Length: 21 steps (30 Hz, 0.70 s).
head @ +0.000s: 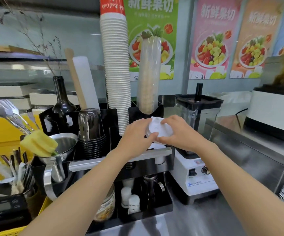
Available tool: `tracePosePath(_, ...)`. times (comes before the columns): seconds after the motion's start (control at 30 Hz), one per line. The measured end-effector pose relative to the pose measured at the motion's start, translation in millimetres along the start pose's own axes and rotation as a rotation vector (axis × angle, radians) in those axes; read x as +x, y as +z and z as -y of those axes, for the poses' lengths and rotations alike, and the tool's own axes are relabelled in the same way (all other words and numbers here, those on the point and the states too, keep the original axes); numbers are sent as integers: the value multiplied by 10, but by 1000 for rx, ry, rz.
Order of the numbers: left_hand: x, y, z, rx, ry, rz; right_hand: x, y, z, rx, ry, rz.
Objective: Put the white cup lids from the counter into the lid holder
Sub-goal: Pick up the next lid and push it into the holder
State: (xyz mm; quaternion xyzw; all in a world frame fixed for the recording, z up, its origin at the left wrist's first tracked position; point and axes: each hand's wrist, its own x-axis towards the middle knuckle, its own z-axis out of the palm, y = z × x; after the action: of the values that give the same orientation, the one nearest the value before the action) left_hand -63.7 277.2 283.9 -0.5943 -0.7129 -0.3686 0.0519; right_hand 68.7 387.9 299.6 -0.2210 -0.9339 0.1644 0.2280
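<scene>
**Two hands hold white lids over the black holder**

At the left edge of the tabletop, a yellow sponge [38,145] sits in a metal funnel [61,147]. Next to it a stack of dark cups [91,132] stands upside down in the black holder [111,120]. A tall stack of white paper cups [116,68] rises behind. The left hand [134,135] and the right hand [180,133] both hold a small stack of white lids [158,129] tilted just above the holder's right slot. The fingers of each hand are closed on the lids' edges. More white lids [157,147] sit in the slot below. A blender [195,133] stands to the right.
</scene>
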Motion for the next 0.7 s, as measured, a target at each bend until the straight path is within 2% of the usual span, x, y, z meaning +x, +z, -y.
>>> tracePosePath(0.17,229,132,255,86,13,72,328,81,-107,-124,16,137)
tracePosePath(0.33,315,296,449,285,-18,121,528,166,-145,-203,16,266)
tracePosePath(0.53,346,345,522,329,9,154,700,147,-160,-295,68,398)
tracePosePath(0.7,400,388,565,437,43,312,752,218,-155,-373,79,483)
